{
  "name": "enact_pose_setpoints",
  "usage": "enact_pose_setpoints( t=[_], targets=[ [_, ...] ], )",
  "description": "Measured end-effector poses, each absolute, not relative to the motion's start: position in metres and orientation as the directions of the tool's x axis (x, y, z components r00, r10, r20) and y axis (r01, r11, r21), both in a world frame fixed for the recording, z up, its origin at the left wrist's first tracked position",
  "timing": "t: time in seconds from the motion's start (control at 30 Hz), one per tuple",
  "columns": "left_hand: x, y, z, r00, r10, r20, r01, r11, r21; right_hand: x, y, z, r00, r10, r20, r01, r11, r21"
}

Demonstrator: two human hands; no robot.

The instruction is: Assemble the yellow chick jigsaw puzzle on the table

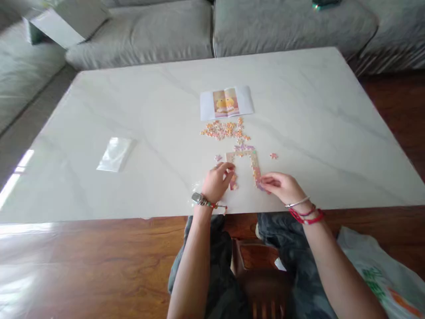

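A partly joined jigsaw puzzle border (255, 166) lies near the table's front edge, with a top strip and two sides. My right hand (282, 186) is closed, its fingertips pinched at the lower end of the right side, where pink and purple puzzle pieces show. Over the left side is my left hand (216, 180), fingers curled and touching the strip; what lies under them is hidden. A loose pink puzzle piece (273, 156) rests to the right, and a purple one (218, 157) to the left. Beyond the border is a pile of puzzle pieces (221, 130).
A creased reference picture sheet (244, 101) lies behind the pile. On the left of the white marbled table (159, 177) is a clear plastic bag (115, 154). Grey sofas (166, 31) stand behind, and a white shopping bag (375, 266) sits on the floor at right.
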State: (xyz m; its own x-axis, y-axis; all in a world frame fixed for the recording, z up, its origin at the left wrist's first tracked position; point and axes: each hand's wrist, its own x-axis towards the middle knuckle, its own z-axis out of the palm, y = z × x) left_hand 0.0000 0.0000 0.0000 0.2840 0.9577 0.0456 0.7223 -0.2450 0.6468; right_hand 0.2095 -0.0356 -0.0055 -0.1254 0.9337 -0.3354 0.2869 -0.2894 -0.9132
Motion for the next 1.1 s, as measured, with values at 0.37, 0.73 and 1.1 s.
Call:
enact_pose_setpoints(
  t=[0.37, 0.73, 1.1],
  targets=[
    [-0.016, -0.001, -0.015, 0.505, 0.863, 0.012, 0.699, -0.417, 0.581, 0.131, -0.052, -0.022, -0.127, 0.991, 0.033, 0.555, 0.099, -0.826],
    [-0.015, -0.001, -0.015, 0.52, 0.854, 0.02, 0.711, -0.446, 0.544, 0.124, -0.061, -0.016, -0.23, 0.958, 0.172, 0.747, 0.287, -0.599],
    [-0.016, -0.001, -0.011, 0.53, 0.848, -0.014, 0.715, -0.438, 0.544, 0.123, -0.065, -0.016, -0.279, 0.954, 0.113, 0.741, 0.289, -0.606]
  ],
)
